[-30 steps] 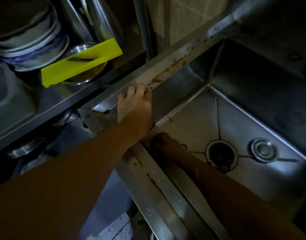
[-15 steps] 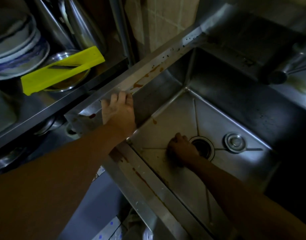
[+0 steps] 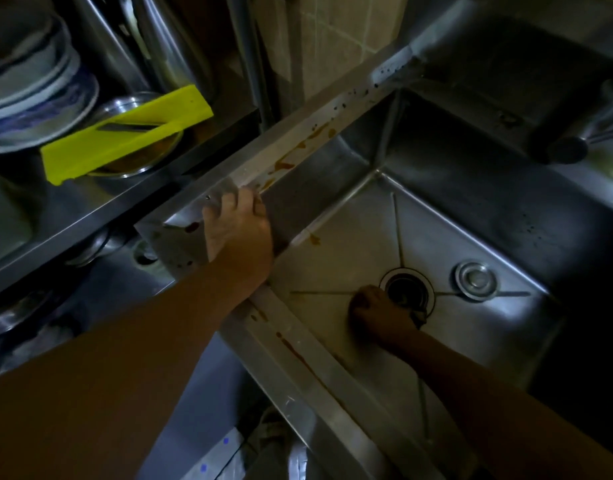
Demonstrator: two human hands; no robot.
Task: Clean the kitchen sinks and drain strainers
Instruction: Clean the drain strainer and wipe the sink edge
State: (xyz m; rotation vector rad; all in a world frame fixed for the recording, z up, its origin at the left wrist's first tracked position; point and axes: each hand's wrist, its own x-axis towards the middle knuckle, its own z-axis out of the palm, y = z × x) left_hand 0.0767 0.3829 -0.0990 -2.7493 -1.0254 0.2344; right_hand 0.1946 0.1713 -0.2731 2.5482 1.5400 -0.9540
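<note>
head: drain just beside right hand

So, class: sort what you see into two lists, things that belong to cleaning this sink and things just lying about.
Job:
sink
drain opening
round stopper
right hand
left hand

Lying about:
yellow slicer
stacked bowls
</note>
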